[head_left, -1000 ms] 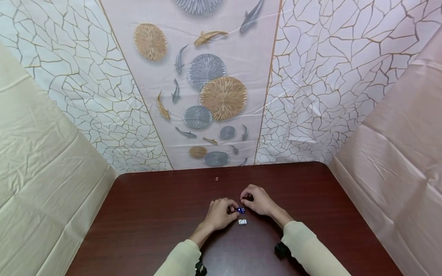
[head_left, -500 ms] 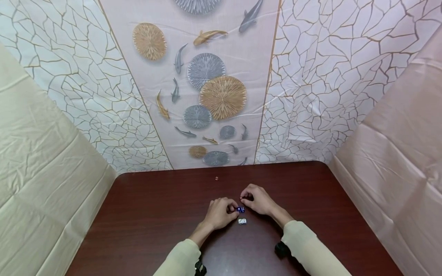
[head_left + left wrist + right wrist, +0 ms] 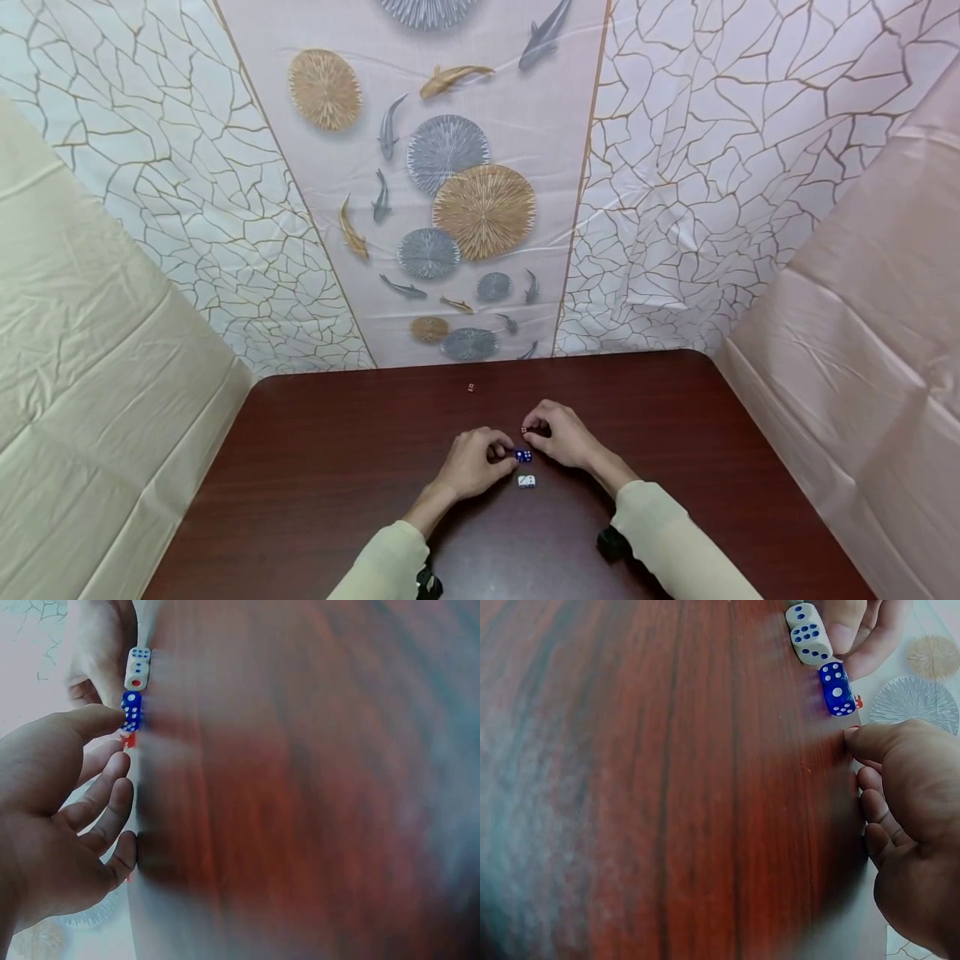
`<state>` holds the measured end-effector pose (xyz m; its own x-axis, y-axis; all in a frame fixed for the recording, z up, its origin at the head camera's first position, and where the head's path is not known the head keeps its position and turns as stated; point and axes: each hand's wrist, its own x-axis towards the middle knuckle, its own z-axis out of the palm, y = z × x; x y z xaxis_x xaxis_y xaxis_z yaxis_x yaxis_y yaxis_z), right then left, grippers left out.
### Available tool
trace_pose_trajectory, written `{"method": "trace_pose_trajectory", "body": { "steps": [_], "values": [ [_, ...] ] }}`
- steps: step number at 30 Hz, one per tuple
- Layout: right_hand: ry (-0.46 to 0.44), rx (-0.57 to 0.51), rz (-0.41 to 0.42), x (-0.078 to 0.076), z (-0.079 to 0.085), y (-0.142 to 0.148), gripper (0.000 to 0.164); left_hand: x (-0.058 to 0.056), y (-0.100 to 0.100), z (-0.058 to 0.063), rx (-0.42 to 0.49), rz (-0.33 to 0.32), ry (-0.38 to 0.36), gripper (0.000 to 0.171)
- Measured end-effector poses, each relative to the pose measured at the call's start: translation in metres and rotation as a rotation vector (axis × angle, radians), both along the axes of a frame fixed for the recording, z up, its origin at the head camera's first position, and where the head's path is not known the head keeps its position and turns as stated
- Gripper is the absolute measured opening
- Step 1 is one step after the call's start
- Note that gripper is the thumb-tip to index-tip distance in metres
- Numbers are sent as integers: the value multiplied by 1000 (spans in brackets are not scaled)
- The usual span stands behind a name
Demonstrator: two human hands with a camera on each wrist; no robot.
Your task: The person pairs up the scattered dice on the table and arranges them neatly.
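Observation:
My right hand (image 3: 564, 435) pinches a small red die (image 3: 523, 431) between thumb and forefinger, just beyond a pair of blue dice (image 3: 523, 457). The blue dice stand side by side, touching. At their left end is my left hand (image 3: 474, 462), thumb tip right at the blue dice and forefinger apart from it; the other fingers are loosely bent in the left wrist view. Nearer to me, two white dice (image 3: 527, 482) form a similar touching pair. In the right wrist view, my right thumb hides most of the red die it holds.
Another red die (image 3: 471, 387) lies alone near the far edge of the dark wooden table (image 3: 337, 483). Behind the table hangs a patterned cloth (image 3: 465, 250), with pale cloth walls (image 3: 97, 375) on both sides.
My left hand's fingers have loosened and spread from the blue dice, and its wrist has shifted slightly left. My right hand and the dice stay in place.

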<state>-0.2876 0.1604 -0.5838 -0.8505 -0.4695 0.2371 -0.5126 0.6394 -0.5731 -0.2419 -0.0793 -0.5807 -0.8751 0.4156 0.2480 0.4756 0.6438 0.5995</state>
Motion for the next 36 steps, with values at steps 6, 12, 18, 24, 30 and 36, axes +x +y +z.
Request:
{"method": "trace_pose_trajectory", "body": {
  "steps": [6, 12, 18, 24, 30, 36],
  "values": [
    [15, -6, 8, 0, -1, 0, 6, -7, -11, 7, 53, 45, 7, 13],
    [9, 5, 13, 1, -1, 0, 7, -17, -24, 17, 64, 94, 10, 16],
    [30, 0, 18, 0, -2, 0, 9, -34, -36, 21, 48, 155, -11, 17],
    [23, 6, 19, 0, -3, 1, 7, -51, -48, 22, 41, 216, -29, 18],
    [3, 21, 8, 0, -4, 0, 7, -66, -56, 22, 37, 255, -59, 19],
    [-8, 25, 3, 0, -2, 0, 6, -80, -56, 20, 31, 266, -71, 18]
  ]
}}
